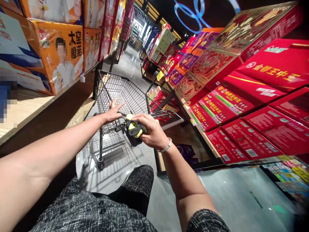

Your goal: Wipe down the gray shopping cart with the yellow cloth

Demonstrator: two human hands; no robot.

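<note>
A black wire shopping cart (pixel 120 91) stands in a store aisle in front of me. My left hand (pixel 113 111) rests on the cart's handle bar with its fingers stretched out. My right hand (pixel 151 130) is closed around a small black and yellow-green device (pixel 134 129), held at the handle; a bracelet sits on that wrist. The cart's basket looks empty.
Red gift boxes (pixel 241 109) fill slanted shelves on the right. Orange cartons (pixel 60 54) sit on a wooden shelf at the left. The glossy grey aisle floor (pixel 130 64) runs ahead between more displays. Low boxes (pixel 289 177) lie at the lower right.
</note>
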